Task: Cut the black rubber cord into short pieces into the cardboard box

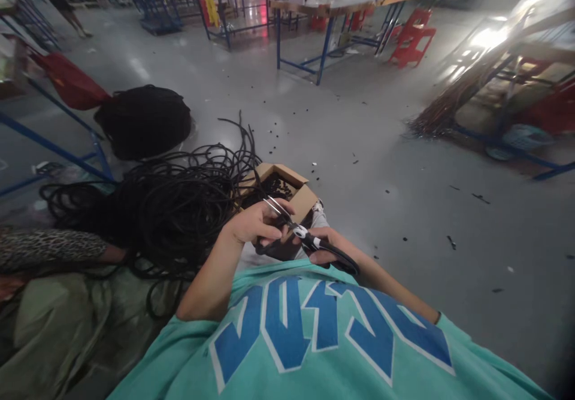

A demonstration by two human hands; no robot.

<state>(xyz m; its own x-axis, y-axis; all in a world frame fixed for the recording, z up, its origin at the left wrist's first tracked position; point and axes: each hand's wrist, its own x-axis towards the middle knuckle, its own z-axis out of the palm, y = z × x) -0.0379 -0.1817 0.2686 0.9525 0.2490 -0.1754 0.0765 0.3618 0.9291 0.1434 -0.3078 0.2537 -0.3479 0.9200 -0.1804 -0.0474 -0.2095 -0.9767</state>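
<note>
Black-handled long-nose pliers (pixel 317 243) are held in my right hand (pixel 324 245), their thin metal jaws pointing up and left across my other hand. My left hand (pixel 263 221) is closed in a pinch beside the jaws, around something dark that is too small to make out. Just beyond both hands sits an open cardboard box (pixel 303 199) with small black pieces (pixel 281 185) inside. A large tangle of black cord (pixel 175 202) lies left of the box, some strands reaching to its edge.
A black bundle (pixel 146 121) stands behind the cord. At the left edge is another person's patterned sleeve (pixel 54 250). Blue-legged tables (pixel 323 11) and a red stool (pixel 413 38) stand farther back. Small dark scraps lie on the grey floor (pixel 359 130).
</note>
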